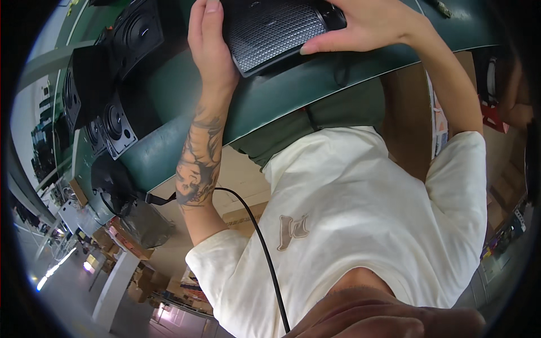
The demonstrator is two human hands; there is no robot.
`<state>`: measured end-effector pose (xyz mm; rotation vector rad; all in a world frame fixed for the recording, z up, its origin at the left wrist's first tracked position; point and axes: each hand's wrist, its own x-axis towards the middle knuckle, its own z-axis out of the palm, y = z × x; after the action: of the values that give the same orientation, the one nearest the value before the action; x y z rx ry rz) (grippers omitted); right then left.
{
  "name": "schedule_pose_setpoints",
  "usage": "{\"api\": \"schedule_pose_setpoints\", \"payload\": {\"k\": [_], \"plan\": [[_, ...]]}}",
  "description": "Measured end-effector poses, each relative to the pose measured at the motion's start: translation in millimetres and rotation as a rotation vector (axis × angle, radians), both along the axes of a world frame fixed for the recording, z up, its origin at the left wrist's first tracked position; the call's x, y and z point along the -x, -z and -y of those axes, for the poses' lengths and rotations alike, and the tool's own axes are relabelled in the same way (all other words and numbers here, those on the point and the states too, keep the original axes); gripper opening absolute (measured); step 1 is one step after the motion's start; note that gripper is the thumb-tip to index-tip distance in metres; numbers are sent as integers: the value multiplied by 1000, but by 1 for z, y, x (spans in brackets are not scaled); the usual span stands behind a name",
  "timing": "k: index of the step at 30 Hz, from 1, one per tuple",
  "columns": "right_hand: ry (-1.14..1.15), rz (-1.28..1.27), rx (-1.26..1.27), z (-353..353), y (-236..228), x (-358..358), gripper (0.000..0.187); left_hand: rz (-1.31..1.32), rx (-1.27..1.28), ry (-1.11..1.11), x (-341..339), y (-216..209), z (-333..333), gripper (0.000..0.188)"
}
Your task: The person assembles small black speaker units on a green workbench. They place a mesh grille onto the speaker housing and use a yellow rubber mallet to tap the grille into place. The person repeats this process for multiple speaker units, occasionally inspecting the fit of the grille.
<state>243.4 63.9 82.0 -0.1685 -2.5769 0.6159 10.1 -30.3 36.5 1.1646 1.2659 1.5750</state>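
Observation:
At the top of the view, a black speaker (276, 39) with a woven-looking mesh grille lies on the green worktop, its far part cut off by the frame's upper rim. My left hand (213, 48) presses along its left side, thumb pointing up. Over its right side reaches my right hand (372, 25), the thumb resting on the grille's near right part and the other fingers out of sight. A round black part (332, 16) shows at the speaker's right end, beside my right hand.
Several black speakers with bare cones (138, 34) stand at the left of the green worktop (259, 115). A black bag (110, 177) hangs near its left corner. A black cable (262, 242) runs down across my shirt. Cardboard boxes (141, 281) sit on the floor at lower left.

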Motion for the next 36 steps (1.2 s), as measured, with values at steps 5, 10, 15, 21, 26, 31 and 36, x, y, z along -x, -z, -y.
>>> {"api": "schedule_pose_setpoints", "payload": {"k": [5,10,15,21,26,31,36], "plan": [[2,55,-62,1,-3,0,79,118,-61,8,2,10,-2,45],[69,45,-133,14,2,5,80,91,-71,-4,5,18,-5,45],[116,30,-120,21,4,2,76,163,-26,31,2,9,-4,46],[190,107,-217,24,5,4,67,76,-101,-5,7,18,-7,46],[181,183,100,38,-17,-3,62,157,-21,0,-3,8,0,41],[206,-300,836,24,34,-12,75,-3,-117,-58,10,7,8,49],[134,-215,1206,21,39,-4,96,137,94,-11,-16,-9,22,63]]}}
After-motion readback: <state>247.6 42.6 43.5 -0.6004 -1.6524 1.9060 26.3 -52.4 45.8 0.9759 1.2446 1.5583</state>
